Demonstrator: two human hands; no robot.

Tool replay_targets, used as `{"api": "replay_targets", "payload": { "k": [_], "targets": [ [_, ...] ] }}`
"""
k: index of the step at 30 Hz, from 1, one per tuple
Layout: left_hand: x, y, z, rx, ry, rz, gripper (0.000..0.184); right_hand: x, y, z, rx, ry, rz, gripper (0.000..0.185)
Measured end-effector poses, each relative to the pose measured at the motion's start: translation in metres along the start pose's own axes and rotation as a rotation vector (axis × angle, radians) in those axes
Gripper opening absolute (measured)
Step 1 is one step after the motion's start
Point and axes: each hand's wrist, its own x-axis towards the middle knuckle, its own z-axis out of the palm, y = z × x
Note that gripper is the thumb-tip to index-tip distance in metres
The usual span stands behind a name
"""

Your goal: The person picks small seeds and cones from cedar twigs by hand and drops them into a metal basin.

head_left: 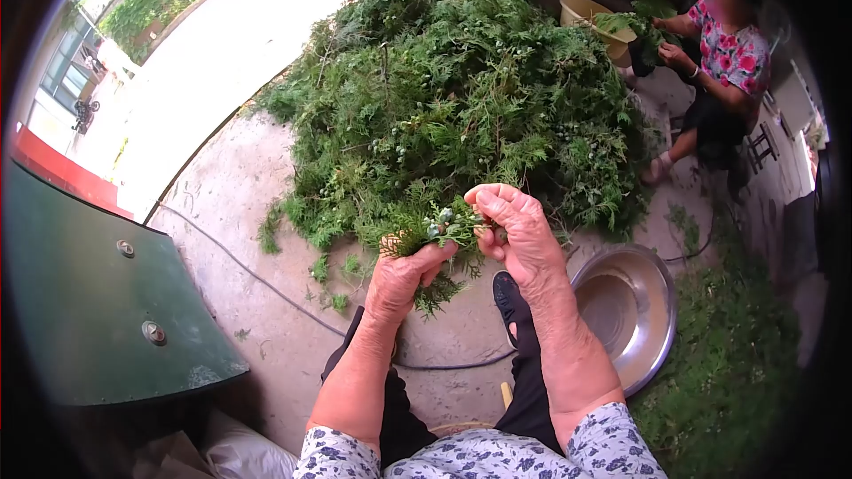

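My left hand (401,277) is closed around a green conifer sprig (417,229) with flat, scaly leaves and a cluster of pale blue-green seed cones (441,222). Part of the sprig hangs below my fingers. Right beside the cones, my right hand (517,232) has its thumb and fingers curled together at the sprig's tip. What lies between those fingers is hidden. Just beyond both hands rises a large heap of conifer branches (444,98), with similar round cones among the leaves.
A wide metal basin (626,315) stands by my right leg. More cut greenery (719,364) covers the floor right of it. A co-worker (723,53) sits at the upper right, handling branches over a yellow basin (581,11). A dark cable (257,277) crosses the concrete; a green metal door (106,302) is left.
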Motion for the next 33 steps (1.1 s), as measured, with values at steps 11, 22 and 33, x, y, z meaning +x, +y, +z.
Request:
{"api": "replay_targets", "payload": {
  "k": [11,22,33],
  "targets": [
    [0.003,0.005,-0.003,0.015,0.005,0.001,0.007,-0.005,0.004,0.003,-0.101,-0.19,0.064,0.025],
    [0.007,-0.001,0.002,-0.042,0.119,0.032,0.009,-0.002,0.01,0.005,0.017,0.1,-0.129,0.023],
    [0.008,-0.005,0.007,0.01,0.101,0.042,0.011,-0.002,0.017,0.003,0.015,0.143,-0.059,0.014]
  ]
}}
